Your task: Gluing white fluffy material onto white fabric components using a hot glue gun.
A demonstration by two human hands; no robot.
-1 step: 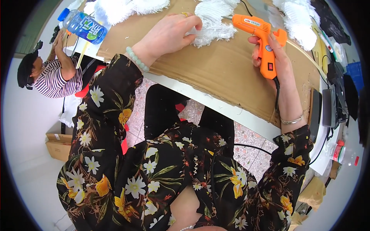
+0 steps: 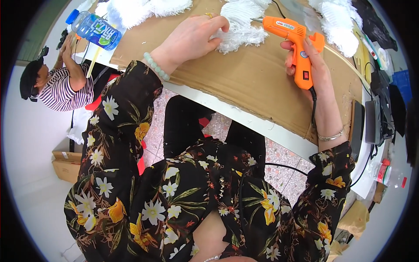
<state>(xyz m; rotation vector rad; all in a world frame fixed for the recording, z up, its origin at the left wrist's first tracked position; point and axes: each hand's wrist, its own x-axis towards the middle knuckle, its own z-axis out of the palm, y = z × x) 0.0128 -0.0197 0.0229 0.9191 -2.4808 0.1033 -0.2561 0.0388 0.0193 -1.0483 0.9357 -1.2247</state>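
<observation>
A brown cardboard sheet [image 2: 262, 83] covers the table in front of me. On it lies a white fringed, fluffy piece [image 2: 242, 30]. My left hand [image 2: 192, 37] presses down on its left edge with fingers curled over it; a pale bead bracelet is on that wrist. My right hand [image 2: 312, 65] grips the handle of an orange glue gun [image 2: 290, 32]. The gun's metal nozzle points left and nearly touches the top of the white piece. A black cable runs from the gun's handle down past my right wrist.
More white fluffy pieces lie at the back left [image 2: 144, 8] and back right [image 2: 340, 22]. A plastic bottle with a blue cap [image 2: 94, 30] lies at the table's left end. A person in a striped shirt [image 2: 61, 87] sits at left. Cardboard boxes [image 2: 65, 163] stand on the floor.
</observation>
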